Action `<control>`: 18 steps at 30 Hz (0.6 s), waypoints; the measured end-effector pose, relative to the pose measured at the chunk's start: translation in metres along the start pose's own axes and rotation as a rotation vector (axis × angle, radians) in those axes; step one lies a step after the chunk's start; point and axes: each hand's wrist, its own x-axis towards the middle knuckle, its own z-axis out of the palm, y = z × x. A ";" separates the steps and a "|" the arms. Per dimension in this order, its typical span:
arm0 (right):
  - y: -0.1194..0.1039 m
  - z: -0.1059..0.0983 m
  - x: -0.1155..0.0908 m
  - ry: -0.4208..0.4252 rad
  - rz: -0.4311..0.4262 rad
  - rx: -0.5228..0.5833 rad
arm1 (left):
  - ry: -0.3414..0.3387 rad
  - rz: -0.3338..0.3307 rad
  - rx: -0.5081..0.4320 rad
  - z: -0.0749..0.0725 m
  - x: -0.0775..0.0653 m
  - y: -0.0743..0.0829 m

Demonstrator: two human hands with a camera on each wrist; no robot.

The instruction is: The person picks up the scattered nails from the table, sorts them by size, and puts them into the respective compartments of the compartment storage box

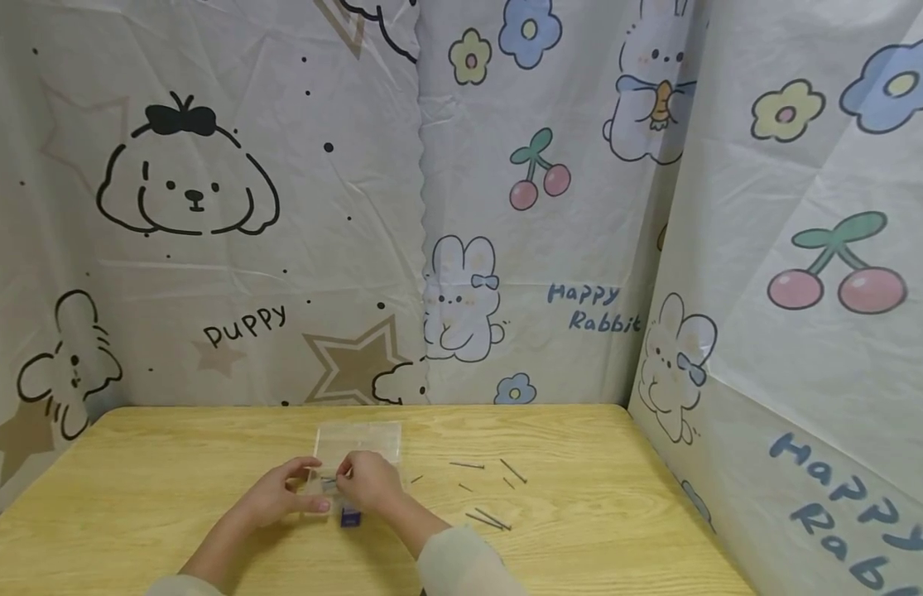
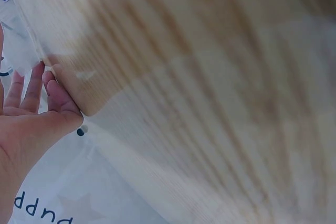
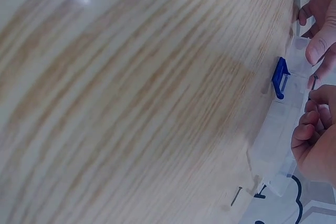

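Note:
A clear plastic box (image 3: 275, 137) with a blue latch (image 1: 350, 517) lies on the table with its transparent lid (image 1: 359, 436) raised at the back. My left hand (image 1: 276, 494) grips the box's left end, thumb in front and fingers behind; it also shows in the left wrist view. Over the box, my right hand (image 1: 373, 482) pinches a thin metal nail (image 3: 314, 82) between thumb and fingertips. Some nails seem to lie inside the box, partly hidden by the hands.
To the right of the box, several loose nails of different lengths lie scattered, among them a long nail (image 1: 514, 470) and a nail (image 1: 468, 465) farther back. The wooden table (image 1: 595, 530) meets printed curtains (image 1: 245, 273) at its back and right.

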 end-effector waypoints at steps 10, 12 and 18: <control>-0.005 0.002 -0.002 -0.010 0.002 0.045 | 0.006 0.028 0.011 -0.001 -0.001 -0.001; -0.005 0.002 -0.002 -0.009 0.005 0.042 | 0.004 0.033 0.004 -0.001 -0.001 -0.002; -0.004 0.005 0.001 -0.004 0.005 0.026 | 0.003 0.029 0.001 0.000 -0.001 -0.002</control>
